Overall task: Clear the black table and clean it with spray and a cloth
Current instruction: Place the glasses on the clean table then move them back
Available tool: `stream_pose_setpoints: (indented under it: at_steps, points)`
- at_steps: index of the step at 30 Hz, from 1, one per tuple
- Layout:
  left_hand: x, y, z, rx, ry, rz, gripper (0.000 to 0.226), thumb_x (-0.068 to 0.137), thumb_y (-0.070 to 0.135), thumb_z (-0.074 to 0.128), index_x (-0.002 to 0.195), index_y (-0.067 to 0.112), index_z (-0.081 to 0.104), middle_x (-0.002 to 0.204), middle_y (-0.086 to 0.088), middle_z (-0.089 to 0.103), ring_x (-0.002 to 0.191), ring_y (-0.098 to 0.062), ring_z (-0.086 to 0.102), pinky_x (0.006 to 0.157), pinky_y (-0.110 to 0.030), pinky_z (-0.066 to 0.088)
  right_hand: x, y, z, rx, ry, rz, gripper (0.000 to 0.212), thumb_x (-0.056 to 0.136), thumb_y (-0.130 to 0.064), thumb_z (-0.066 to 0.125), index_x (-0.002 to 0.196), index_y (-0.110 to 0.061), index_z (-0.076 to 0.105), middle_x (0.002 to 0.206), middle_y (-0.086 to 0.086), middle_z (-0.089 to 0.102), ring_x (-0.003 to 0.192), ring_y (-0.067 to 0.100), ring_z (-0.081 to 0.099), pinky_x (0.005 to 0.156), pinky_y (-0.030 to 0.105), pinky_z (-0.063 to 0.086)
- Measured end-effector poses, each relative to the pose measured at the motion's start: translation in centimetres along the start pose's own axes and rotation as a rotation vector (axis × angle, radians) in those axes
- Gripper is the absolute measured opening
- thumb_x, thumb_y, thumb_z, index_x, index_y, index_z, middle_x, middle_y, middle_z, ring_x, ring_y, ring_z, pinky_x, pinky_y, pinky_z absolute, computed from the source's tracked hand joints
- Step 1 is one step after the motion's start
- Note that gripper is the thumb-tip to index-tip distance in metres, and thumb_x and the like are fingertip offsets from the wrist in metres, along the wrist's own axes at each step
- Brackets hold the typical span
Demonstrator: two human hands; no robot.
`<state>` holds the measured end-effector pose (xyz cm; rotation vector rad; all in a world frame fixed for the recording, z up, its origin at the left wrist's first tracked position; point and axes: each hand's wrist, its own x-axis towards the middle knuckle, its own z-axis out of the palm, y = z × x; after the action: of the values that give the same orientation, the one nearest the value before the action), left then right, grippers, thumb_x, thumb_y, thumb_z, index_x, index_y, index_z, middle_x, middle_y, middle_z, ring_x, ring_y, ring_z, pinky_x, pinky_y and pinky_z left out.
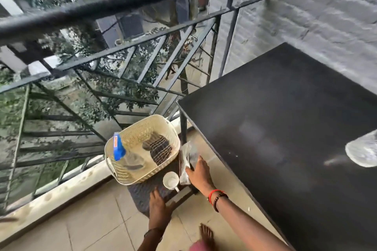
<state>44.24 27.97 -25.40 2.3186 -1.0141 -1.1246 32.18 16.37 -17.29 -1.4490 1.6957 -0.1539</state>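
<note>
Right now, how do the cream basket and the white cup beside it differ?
The cream basket is much larger than the white cup. The basket's walls are perforated; the cup's are solid. The basket holds a spray bottle and a dark striped cloth; the cup looks empty. Both sit on the dark woven surface beside the black table.
</note>
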Motion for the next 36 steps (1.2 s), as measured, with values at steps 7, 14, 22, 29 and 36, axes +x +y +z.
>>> stream_pose_setpoints:
  at_steps: [7, 14, 22, 29, 36]
  points:
    - [5.3, -0.7, 3.7, -0.029, 0.004, 0.104, 0.106, 0.063, 0.024, 0.087, 0.142, -0.011, 0.024, 0.139, -0.03, 0.035, 0.132, -0.044, 0.034, 0.109, -0.046, 0.031, 6.3, 1.6, 4.7, -0.038, -0.09, 0.121, 0.065, 0.08, -0.046, 0.064, 0.124, -0.003, 0.043, 0.131, 0.017, 0.051, 0.122, 0.033, 0.048, 0.097, 0.039, 0.044]
    - [8.1, -0.8, 5.1, 0.053, -0.018, 0.117, 0.092, 0.066, 0.024, 0.084, 0.137, -0.008, 0.033, 0.124, -0.029, 0.045, 0.115, -0.046, 0.048, 0.097, -0.045, 0.041, 8.8, 1.9, 7.1, -0.066, -0.095, 0.104, 0.057, 0.073, -0.04, 0.068, 0.115, -0.007, 0.05, 0.122, 0.015, 0.06, 0.109, 0.033, 0.059, 0.088, 0.041, 0.052]
    - [8.3, -1.3, 5.1, 0.034, 0.013, 0.149, 0.071, 0.065, 0.022, 0.087, 0.115, -0.008, 0.046, 0.105, -0.029, 0.051, 0.09, -0.045, 0.057, 0.072, -0.044, 0.05, 9.2, 2.1, 7.7, -0.053, -0.027, 0.129, 0.042, 0.075, -0.031, 0.066, 0.107, -0.01, 0.051, 0.114, 0.015, 0.063, 0.103, 0.035, 0.061, 0.085, 0.042, 0.053]
    - [3.0, 3.3, -0.2, -0.106, 0.108, 0.237, 0.06, 0.065, 0.011, 0.086, 0.098, 0.007, 0.035, 0.095, -0.012, 0.045, 0.084, -0.03, 0.053, 0.07, -0.028, 0.037, 3.0, -0.8, 2.9, -0.002, 0.044, 0.15, 0.043, 0.071, -0.038, 0.061, 0.104, -0.014, 0.047, 0.113, 0.013, 0.064, 0.103, 0.035, 0.061, 0.084, 0.044, 0.052]
    - [1.1, 3.8, -2.1, -0.086, 0.065, 0.278, 0.064, 0.058, 0.007, 0.089, 0.105, -0.004, 0.048, 0.099, -0.018, 0.051, 0.09, -0.032, 0.051, 0.075, -0.029, 0.035, -0.2, -1.3, 1.9, 0.029, 0.015, 0.141, 0.038, 0.076, -0.05, 0.049, 0.097, -0.018, 0.046, 0.107, 0.011, 0.066, 0.099, 0.034, 0.063, 0.083, 0.044, 0.052]
